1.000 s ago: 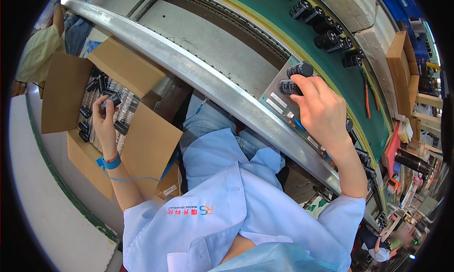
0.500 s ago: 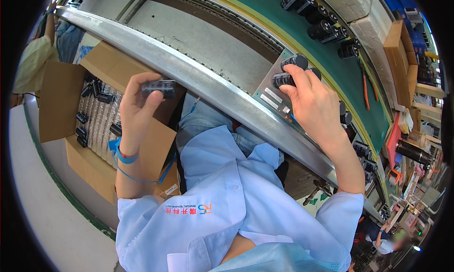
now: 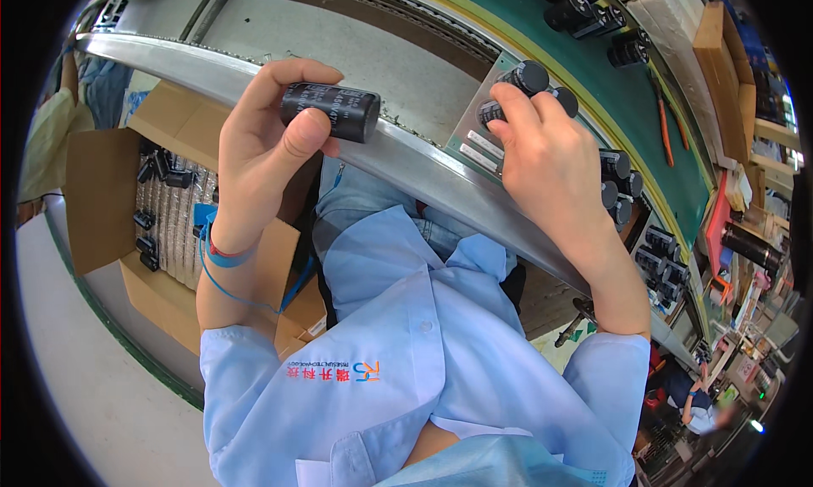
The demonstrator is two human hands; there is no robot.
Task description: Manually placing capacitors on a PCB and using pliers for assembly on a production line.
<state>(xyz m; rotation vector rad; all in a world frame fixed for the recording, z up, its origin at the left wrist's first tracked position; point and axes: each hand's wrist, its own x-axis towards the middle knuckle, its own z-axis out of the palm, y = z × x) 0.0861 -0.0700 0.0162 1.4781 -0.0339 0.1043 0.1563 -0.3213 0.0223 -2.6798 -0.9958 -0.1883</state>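
My left hand [image 3: 262,140] is closed round a large black cylindrical capacitor [image 3: 339,113], held on its side above the metal rail. My right hand [image 3: 555,165] reaches over a circuit board [image 3: 463,140], its fingers pinching another black capacitor [image 3: 490,113] at the board. The lower end of that one is hidden, so I cannot tell how it sits. Beside my fingers, two more capacitors, a nearer one [image 3: 528,77] and a farther one [image 3: 565,101], stand on the board. White rectangular parts [image 3: 481,151] lie on it near my right fingertips.
A metal conveyor rail [image 3: 406,157] runs across in front of me. Left of me, an open cardboard box [image 3: 102,199] holds loose capacitors [image 3: 178,179]. Orange-handled pliers [image 3: 666,131] and more capacitors [image 3: 569,13] lie on the green mat [image 3: 677,182] beyond; others [image 3: 614,163] stand right of my hand.
My left hand has brought its capacitor rightward and up, closer to the board. My right hand stays at the capacitor on the board, shifted slightly. The view has tilted a little.
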